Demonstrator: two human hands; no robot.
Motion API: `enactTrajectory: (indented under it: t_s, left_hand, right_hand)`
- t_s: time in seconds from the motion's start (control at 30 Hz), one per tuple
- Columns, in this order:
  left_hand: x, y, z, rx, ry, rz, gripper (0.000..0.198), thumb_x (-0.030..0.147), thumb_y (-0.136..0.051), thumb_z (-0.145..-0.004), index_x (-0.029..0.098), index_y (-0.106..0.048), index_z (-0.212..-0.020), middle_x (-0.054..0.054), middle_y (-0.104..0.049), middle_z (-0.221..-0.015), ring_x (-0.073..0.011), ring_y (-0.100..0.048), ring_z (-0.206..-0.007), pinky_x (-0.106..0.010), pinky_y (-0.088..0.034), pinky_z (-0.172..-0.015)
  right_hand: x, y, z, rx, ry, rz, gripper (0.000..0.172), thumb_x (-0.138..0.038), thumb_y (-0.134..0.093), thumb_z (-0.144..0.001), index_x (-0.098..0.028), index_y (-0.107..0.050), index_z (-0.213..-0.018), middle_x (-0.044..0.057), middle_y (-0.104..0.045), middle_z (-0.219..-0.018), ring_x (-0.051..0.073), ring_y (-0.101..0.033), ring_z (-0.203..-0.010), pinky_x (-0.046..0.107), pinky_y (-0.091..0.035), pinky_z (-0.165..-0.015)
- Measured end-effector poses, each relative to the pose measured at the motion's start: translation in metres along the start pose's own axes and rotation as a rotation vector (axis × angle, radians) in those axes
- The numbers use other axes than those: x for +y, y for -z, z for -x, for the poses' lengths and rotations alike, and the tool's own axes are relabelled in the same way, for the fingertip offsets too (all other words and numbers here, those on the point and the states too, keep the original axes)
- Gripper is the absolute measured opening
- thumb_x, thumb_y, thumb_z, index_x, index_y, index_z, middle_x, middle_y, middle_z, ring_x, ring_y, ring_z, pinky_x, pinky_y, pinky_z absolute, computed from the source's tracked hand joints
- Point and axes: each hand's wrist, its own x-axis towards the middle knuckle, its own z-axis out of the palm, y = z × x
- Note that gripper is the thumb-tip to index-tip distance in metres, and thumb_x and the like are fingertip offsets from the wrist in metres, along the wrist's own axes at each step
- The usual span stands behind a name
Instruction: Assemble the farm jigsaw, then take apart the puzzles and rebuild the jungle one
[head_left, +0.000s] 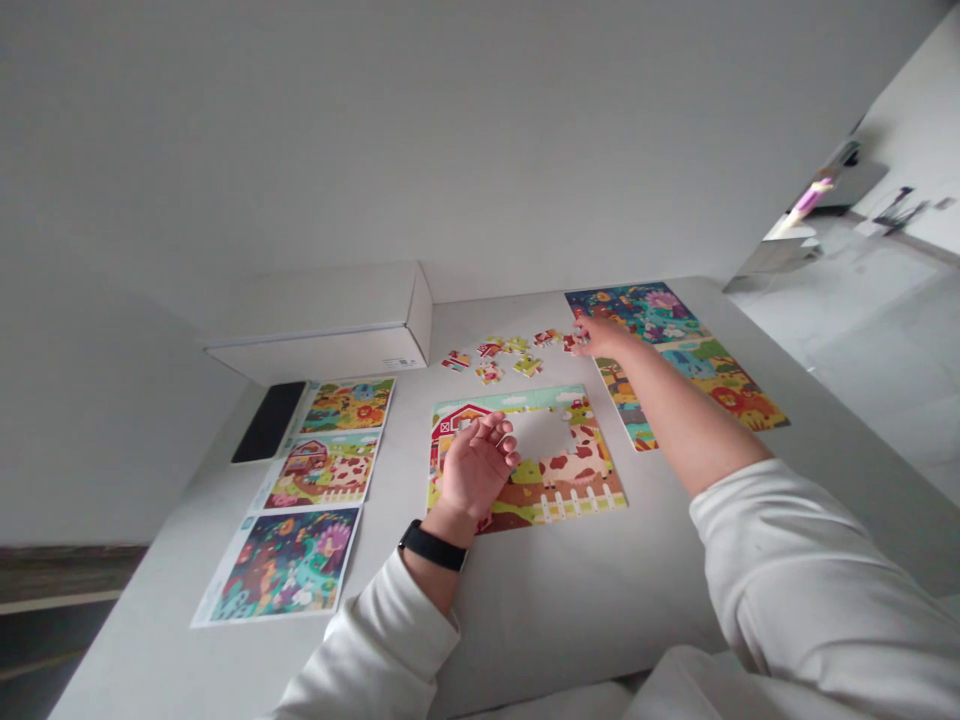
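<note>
A farm jigsaw puzzle (566,495) with a barn, a cow and a white fence lies partly assembled, a bare gap in its upper middle. Over its left part is my left hand (480,465), palm turned up, fingers loosely curled and apart, with nothing visible in it. My right hand (604,338) reaches to the back right, its fingers closed at a red puzzle piece (570,344); the fingers partly cover the piece. Left of that hand several loose pieces are scattered, among them a barn piece (489,348) and a yellow-green piece (528,366).
Two other puzzles, a dark blue one (660,308) and a safari one (739,385), lie at the right under my right arm. Three printed picture sheets (296,565) and a black phone (270,422) are at the left. A white box (322,320) stands against the wall.
</note>
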Motion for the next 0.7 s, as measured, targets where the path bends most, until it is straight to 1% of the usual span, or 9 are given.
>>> enactTrajectory:
  t_s: [0.1, 0.2, 0.27, 0.33, 0.4, 0.47, 0.53, 0.6, 0.7]
  left_hand:
    - [0.000, 0.000, -0.001, 0.000, 0.003, -0.008, 0.027, 0.038, -0.076, -0.091, 0.018, -0.074, -0.107, -0.006, -0.069, -0.098, -0.0150, -0.062, -0.076, -0.026, -0.053, -0.063]
    - [0.000, 0.001, -0.002, -0.009, 0.001, -0.017, 0.027, 0.039, -0.076, -0.090, 0.018, -0.074, -0.107, -0.006, -0.069, -0.098, -0.0149, -0.062, -0.076, -0.026, -0.053, -0.065]
    - [0.000, 0.000, -0.002, -0.018, -0.003, -0.025, 0.028, 0.039, -0.076, -0.090, 0.018, -0.074, -0.107, -0.006, -0.069, -0.099, -0.0147, -0.062, -0.076, -0.027, -0.053, -0.065]
    - [0.000, 0.000, -0.003, -0.032, -0.007, -0.036, 0.028, 0.040, -0.076, -0.090, 0.018, -0.074, -0.108, -0.006, -0.069, -0.098, -0.0146, -0.062, -0.076, -0.027, -0.053, -0.066]
    - [0.000, 0.000, -0.003, -0.045, -0.007, -0.057, 0.030, 0.040, -0.077, -0.089, 0.017, -0.074, -0.107, -0.006, -0.069, -0.098, -0.0148, -0.062, -0.077, -0.027, -0.053, -0.067]
    - [0.000, 0.000, -0.004, -0.055, -0.003, -0.091, 0.030, 0.041, -0.077, -0.088, 0.018, -0.074, -0.106, -0.006, -0.069, -0.099, -0.0154, -0.062, -0.078, -0.028, -0.053, -0.067]
    - [-0.001, 0.000, -0.004, -0.068, 0.000, -0.141, 0.031, 0.044, -0.077, -0.088, 0.019, -0.073, -0.106, -0.007, -0.069, -0.099, -0.0159, -0.062, -0.079, -0.028, -0.054, -0.068]
    - [-0.003, -0.001, -0.004, -0.082, -0.014, -0.209, 0.032, 0.045, -0.077, -0.087, 0.020, -0.072, -0.107, -0.006, -0.069, -0.100, -0.0159, -0.062, -0.079, -0.028, -0.054, -0.068]
    - [-0.007, -0.003, -0.003, -0.092, -0.099, -0.384, 0.035, 0.047, -0.081, -0.085, 0.021, -0.070, -0.107, -0.005, -0.068, -0.100, -0.0141, -0.062, -0.078, -0.026, -0.053, -0.066]
  right_hand:
    - [0.001, 0.001, -0.004, -0.023, 0.035, 0.022, 0.066, -0.028, -0.086, -0.084, -0.022, -0.065, -0.146, 0.015, -0.076, -0.136, 0.032, -0.073, -0.118, 0.036, -0.055, -0.098]
    - [0.003, 0.002, -0.006, -0.040, 0.060, 0.009, 0.072, -0.026, -0.089, -0.079, -0.022, -0.065, -0.147, 0.014, -0.078, -0.129, 0.030, -0.075, -0.109, 0.036, -0.056, -0.092]
    - [0.004, 0.001, -0.004, -0.026, 0.058, -0.026, 0.075, -0.024, -0.091, -0.075, -0.021, -0.066, -0.146, 0.013, -0.079, -0.123, 0.029, -0.075, -0.102, 0.035, -0.055, -0.088]
    - [0.005, -0.002, 0.001, 0.025, 0.032, -0.085, 0.067, -0.023, -0.091, -0.072, -0.020, -0.071, -0.136, 0.012, -0.080, -0.116, 0.027, -0.074, -0.097, 0.034, -0.053, -0.085]
    - [0.006, -0.007, 0.010, 0.094, -0.016, -0.193, 0.045, -0.023, -0.087, -0.074, -0.019, -0.077, -0.118, 0.009, -0.080, -0.105, 0.024, -0.072, -0.090, 0.032, -0.051, -0.081]
    - [0.005, -0.012, 0.023, 0.175, -0.059, -0.369, 0.025, -0.025, -0.082, -0.076, -0.019, -0.077, -0.100, 0.006, -0.078, -0.094, 0.021, -0.069, -0.083, 0.031, -0.048, -0.078]
    - [0.002, -0.016, 0.044, 0.256, -0.067, -0.589, 0.018, -0.030, -0.078, -0.077, -0.020, -0.073, -0.090, 0.002, -0.074, -0.086, 0.018, -0.064, -0.077, 0.029, -0.046, -0.074]
    - [-0.005, -0.018, 0.070, 0.289, -0.041, -0.798, 0.022, -0.038, -0.078, -0.076, -0.021, -0.069, -0.086, 0.000, -0.071, -0.083, 0.016, -0.059, -0.074, 0.028, -0.043, -0.069]
    - [-0.023, -0.016, 0.117, 0.213, -0.006, -1.031, 0.031, -0.047, -0.080, -0.073, -0.023, -0.067, -0.087, -0.002, -0.066, -0.080, 0.014, -0.052, -0.069, 0.026, -0.037, -0.061]
